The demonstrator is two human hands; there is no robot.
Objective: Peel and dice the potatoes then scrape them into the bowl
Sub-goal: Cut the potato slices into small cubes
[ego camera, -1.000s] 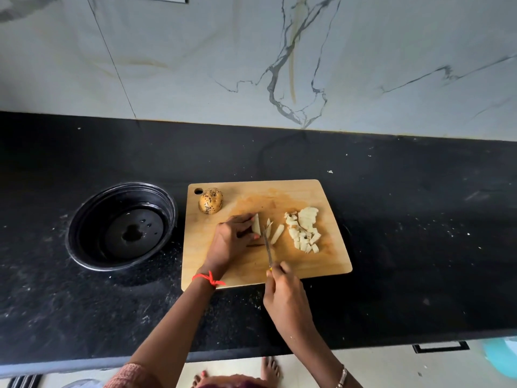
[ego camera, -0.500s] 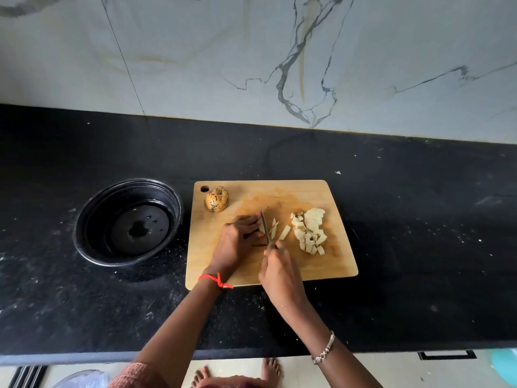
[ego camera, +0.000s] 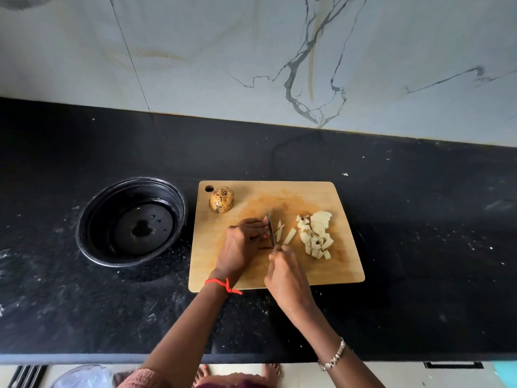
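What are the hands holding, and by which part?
The right hand grips the knife by its handle, blade on the cutting board. The left hand curls over the potato piece, holding it from above; it is mostly hidden.

knife (ego camera: 270, 229) handle hidden in right hand (ego camera: 288, 275)

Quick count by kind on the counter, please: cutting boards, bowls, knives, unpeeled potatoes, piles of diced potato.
Cutting board: 1
Black bowl: 1
Knife: 1
Unpeeled potato: 1
Diced potato pile: 1
Total: 5
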